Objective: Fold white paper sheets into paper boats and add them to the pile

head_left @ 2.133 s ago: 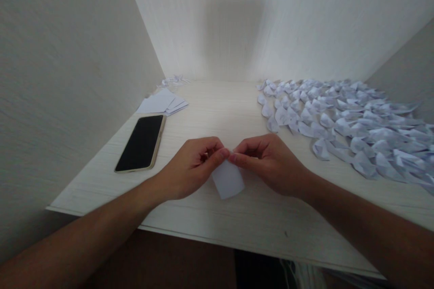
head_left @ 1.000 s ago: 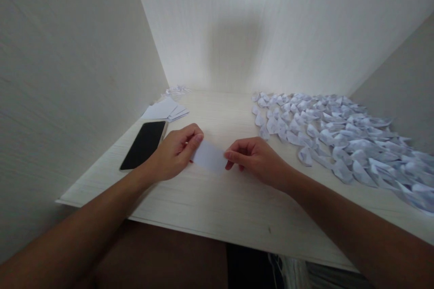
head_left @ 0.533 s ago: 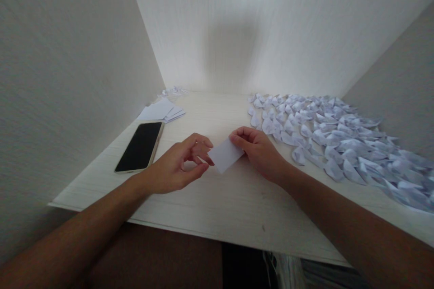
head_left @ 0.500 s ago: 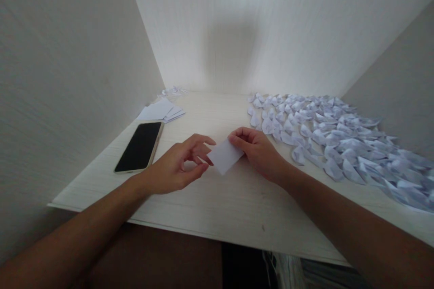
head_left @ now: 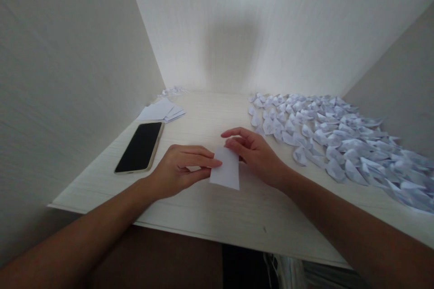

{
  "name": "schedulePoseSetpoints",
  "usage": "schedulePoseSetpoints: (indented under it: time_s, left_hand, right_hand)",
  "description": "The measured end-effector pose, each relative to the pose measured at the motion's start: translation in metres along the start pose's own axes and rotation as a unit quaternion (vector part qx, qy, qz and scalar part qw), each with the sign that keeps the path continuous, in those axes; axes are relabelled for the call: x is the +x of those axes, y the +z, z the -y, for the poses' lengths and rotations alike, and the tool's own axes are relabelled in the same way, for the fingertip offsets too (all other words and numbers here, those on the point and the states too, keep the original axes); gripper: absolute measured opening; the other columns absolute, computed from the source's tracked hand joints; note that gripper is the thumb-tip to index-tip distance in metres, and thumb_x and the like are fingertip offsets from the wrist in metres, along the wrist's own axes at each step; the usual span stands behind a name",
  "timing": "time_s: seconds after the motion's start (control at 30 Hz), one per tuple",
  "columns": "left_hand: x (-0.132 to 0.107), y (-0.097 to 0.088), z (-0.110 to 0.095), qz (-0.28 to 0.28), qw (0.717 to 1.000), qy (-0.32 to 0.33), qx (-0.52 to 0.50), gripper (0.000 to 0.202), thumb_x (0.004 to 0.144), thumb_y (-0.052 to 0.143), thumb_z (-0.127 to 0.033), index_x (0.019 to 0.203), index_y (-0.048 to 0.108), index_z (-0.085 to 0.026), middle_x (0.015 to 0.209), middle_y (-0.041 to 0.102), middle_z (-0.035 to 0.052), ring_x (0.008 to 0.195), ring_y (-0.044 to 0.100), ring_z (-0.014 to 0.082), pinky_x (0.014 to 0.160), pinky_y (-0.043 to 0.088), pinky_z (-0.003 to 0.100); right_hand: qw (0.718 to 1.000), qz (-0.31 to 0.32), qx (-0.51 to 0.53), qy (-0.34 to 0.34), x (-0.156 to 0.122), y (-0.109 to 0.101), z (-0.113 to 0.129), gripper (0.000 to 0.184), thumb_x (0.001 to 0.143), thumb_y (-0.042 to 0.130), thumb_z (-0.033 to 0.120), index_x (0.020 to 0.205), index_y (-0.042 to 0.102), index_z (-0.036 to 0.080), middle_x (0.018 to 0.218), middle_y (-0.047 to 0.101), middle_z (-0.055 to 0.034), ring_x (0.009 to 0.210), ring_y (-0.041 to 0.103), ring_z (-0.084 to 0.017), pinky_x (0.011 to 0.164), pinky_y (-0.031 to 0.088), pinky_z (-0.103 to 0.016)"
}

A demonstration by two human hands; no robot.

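A small white rectangular sheet of paper (head_left: 226, 170) is held a little above the table, its short edge toward me. My left hand (head_left: 185, 165) is closed on its left edge, the fingers on top and the thumb underneath. At the far right corner, my right hand (head_left: 252, 150) pinches the paper near its thumb tip. The index finger of that hand is lifted and stretched out beyond the far edge. Some of my right fingers are hidden behind the sheet.
Many folded white paper pieces (head_left: 334, 137) cover the right side of the white table (head_left: 203, 212). At the left lie a black-screened phone (head_left: 139, 148) and a stack of white sheets (head_left: 158, 110). Small paper scraps (head_left: 172, 91) lie in the far left corner. Walls enclose the table.
The paper has turned so its short edge faces me. My left hand, open and apart from it before, has closed on its left edge. My right index finger has lifted.
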State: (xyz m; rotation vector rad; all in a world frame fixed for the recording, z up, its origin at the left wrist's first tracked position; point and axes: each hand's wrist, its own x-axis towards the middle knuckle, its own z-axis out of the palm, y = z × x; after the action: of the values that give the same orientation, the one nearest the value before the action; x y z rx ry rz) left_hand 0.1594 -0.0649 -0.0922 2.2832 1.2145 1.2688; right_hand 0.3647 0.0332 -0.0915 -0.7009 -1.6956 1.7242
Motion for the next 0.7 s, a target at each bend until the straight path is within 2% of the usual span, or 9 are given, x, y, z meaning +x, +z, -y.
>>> schedulePoseSetpoints:
  time_s: [0.07,0.13,0.23,0.33,0.43,0.57,0.7]
  left_hand:
    - [-0.002,-0.001,0.001,-0.051,0.998,0.011,0.041,0.018,0.090,0.073,-0.019,0.100,0.084,-0.028,0.096,0.082,0.0051,0.080,0.077,0.0150,0.071,0.062,0.023]
    - [-0.003,-0.003,0.002,-0.092,0.993,0.009,0.079,0.017,0.090,0.073,-0.020,0.100,0.084,-0.029,0.095,0.082,0.0048,0.080,0.077,0.0150,0.066,0.061,0.021]
    - [-0.004,-0.004,0.003,-0.113,0.987,0.015,0.116,0.015,0.091,0.073,-0.022,0.099,0.083,-0.029,0.093,0.082,0.0040,0.078,0.076,0.0149,0.060,0.059,0.020]
    - [-0.003,-0.005,0.003,-0.118,0.984,0.047,0.121,0.014,0.091,0.074,-0.021,0.099,0.083,-0.027,0.090,0.081,0.0036,0.075,0.075,0.0137,0.059,0.057,0.019]
    - [-0.001,-0.004,0.003,-0.131,0.982,0.079,0.113,0.012,0.091,0.074,-0.018,0.098,0.082,-0.024,0.090,0.081,0.0047,0.075,0.075,0.0125,0.059,0.056,0.017]
    - [0.002,-0.002,0.003,-0.140,0.981,0.114,0.076,0.011,0.089,0.077,-0.015,0.098,0.080,-0.019,0.091,0.080,0.0056,0.075,0.074,0.0110,0.062,0.056,0.016]
    - [0.002,0.002,0.002,-0.142,0.986,0.074,0.043,0.011,0.085,0.081,-0.013,0.094,0.081,-0.020,0.091,0.079,0.0051,0.077,0.074,0.0133,0.069,0.060,0.022]
  right_hand:
    - [0.998,-0.026,0.049,-0.015,0.000,0.000,0.001,0.018,0.088,0.067,0.031,0.104,0.062,0.025,0.087,0.069,0.0017,0.071,0.064,-0.013,0.065,0.053,-0.028]
    - [0.997,-0.025,0.053,-0.047,-0.001,0.000,0.003,0.019,0.085,0.068,0.024,0.102,0.060,0.026,0.095,0.070,0.0010,0.072,0.066,-0.012,0.068,0.056,-0.030]
    - [0.992,0.007,-0.043,-0.121,-0.006,0.001,0.007,0.020,0.083,0.070,0.019,0.102,0.067,0.024,0.100,0.072,-0.0023,0.079,0.068,-0.014,0.072,0.057,-0.031]
    - [0.968,0.027,-0.145,-0.205,-0.010,0.003,0.008,0.016,0.084,0.072,0.014,0.097,0.077,0.023,0.100,0.073,-0.0041,0.087,0.069,-0.015,0.076,0.058,-0.030]
    - [0.950,0.021,-0.170,-0.260,-0.012,0.004,0.005,0.016,0.085,0.076,0.013,0.094,0.081,0.025,0.098,0.076,-0.0032,0.086,0.071,-0.014,0.073,0.058,-0.028]
    - [0.946,0.003,-0.156,-0.285,-0.011,0.005,0.002,0.013,0.087,0.078,0.017,0.094,0.083,0.027,0.095,0.078,-0.0024,0.083,0.072,-0.014,0.071,0.057,-0.027]
    - [0.956,-0.004,-0.119,-0.268,-0.012,0.010,0.003,0.009,0.087,0.079,0.018,0.088,0.083,0.026,0.092,0.076,-0.0023,0.081,0.070,-0.014,0.067,0.056,-0.026]
